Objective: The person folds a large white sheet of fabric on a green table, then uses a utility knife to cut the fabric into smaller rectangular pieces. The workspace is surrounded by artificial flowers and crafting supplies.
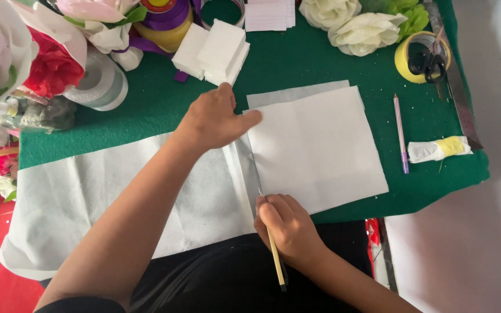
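Observation:
My left hand (215, 119) lies flat on the upper left edge of a white square paper sheet (320, 145), pressing it down onto a long strip of white fabric (88, 197). My right hand (285, 229) grips a thin wooden pencil (276, 261), its tip touching the sheet's lower left edge. Both sheet and fabric rest on green felt (297, 64).
White foam blocks (213, 49) and a silver ribbon roll (102, 81) sit behind my left hand. Artificial flowers (366, 32) line the back. A yellow tape roll with scissors (424, 58), a metal ruler (456, 87), a purple pen (401, 133) and a white-yellow roll (439, 149) lie right.

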